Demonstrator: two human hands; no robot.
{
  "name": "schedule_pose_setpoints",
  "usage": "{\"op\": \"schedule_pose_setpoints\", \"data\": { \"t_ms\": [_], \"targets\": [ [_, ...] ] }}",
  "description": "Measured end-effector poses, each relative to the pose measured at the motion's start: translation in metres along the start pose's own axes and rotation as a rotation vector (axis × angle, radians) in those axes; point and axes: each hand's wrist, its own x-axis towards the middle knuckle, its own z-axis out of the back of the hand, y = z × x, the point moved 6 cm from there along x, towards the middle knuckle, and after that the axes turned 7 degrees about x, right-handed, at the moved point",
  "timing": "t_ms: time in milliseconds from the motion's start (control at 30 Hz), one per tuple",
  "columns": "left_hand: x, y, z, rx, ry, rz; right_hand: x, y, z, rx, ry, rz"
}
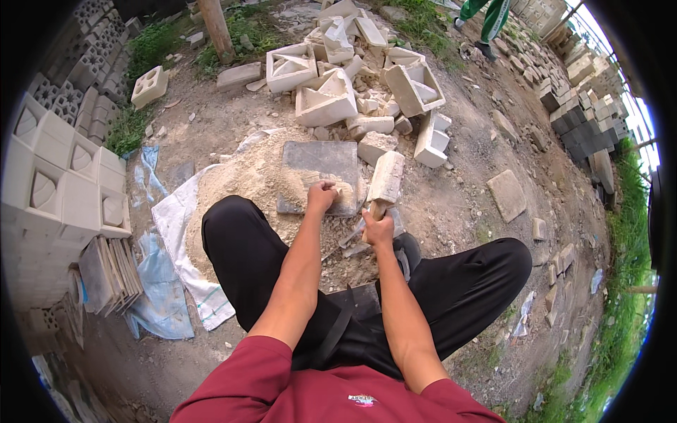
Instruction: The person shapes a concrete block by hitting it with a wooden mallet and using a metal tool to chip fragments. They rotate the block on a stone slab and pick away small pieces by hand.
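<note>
My right hand (379, 229) is wrapped round the handle of a mallet (386, 178), whose thick, pale, dusty head points away from me. My left hand (322, 196) is closed, with its fingers curled over a flat grey slab (321, 156). Whatever it may hold is too small or hidden to tell. Pale crumbs and powder lie on the slab's near part by those fingers. A heap of sandy powder (236, 180) spreads to the left of the slab, partly on a white woven sheet (175, 215).
Broken pale blocks (328, 99) are piled beyond the slab. Moulded blocks (63, 166) are stacked on the left, above thin leaning boards (113, 275). Darker blocks (582, 116) stand at the far right. A person in green trousers (493, 21) is at the top.
</note>
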Motion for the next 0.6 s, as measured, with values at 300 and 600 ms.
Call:
{"op": "schedule_pose_setpoints", "data": {
  "t_ms": [300, 600],
  "targets": [
    [-0.028, -0.041, -0.008, 0.607, -0.073, -0.281, 0.024, 0.002, -0.015, -0.142, 0.137, -0.075],
    [0.003, 0.006, 0.002, 0.146, -0.095, -0.061, 0.005, 0.042, -0.05, -0.251, -0.008, 0.265]
  ]
}}
